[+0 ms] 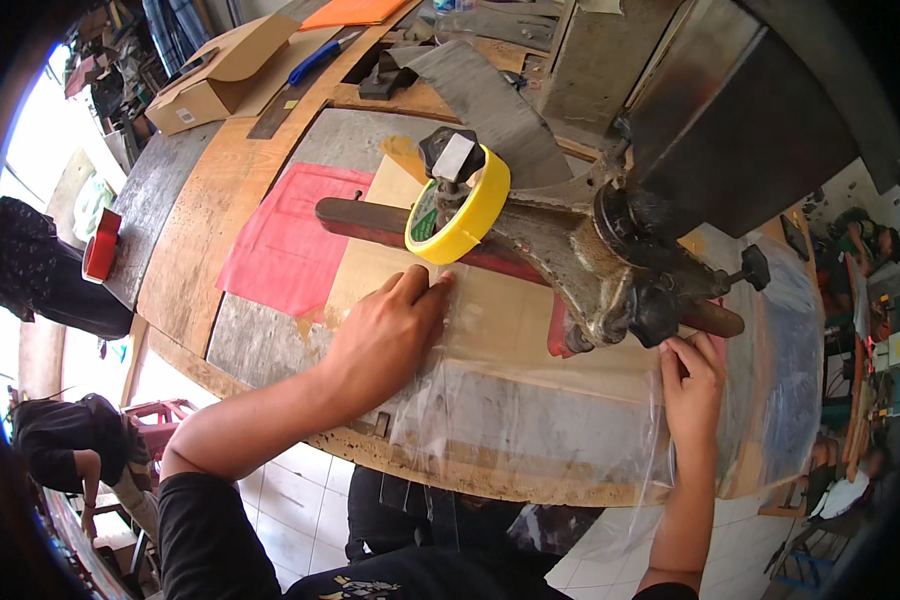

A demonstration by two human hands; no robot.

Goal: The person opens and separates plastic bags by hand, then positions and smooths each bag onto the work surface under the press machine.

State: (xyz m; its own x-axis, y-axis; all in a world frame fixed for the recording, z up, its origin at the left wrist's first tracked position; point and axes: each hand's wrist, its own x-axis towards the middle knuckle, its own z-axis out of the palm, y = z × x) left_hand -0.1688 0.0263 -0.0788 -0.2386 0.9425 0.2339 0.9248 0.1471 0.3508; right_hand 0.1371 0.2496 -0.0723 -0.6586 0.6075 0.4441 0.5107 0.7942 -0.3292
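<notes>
A thin clear plastic sheet [540, 400] spreads over the front of the table and droops past its edge. My left hand [400, 325] is closed, its fingers bent on the sheet's left part beside a long dark bar [365, 220]. With thumb and fingers pinched, my right hand [692, 380] grips the sheet's right side, just below a black knob [652, 308]. Between them, under the plastic, lies a tan sheet [505, 320]. The bar belongs to a worn metal clamp-like machine [570, 240]. A yellow tape roll [495, 200] hangs around its left knob post.
Red sheet material [290, 240] lies left of the bar. Farther back are a cardboard box [205, 85], a blue-handled cutter [315, 62] and a grey strip [490, 110]. A red tape roll [101, 245] stands at the left edge. Other people work nearby at both sides.
</notes>
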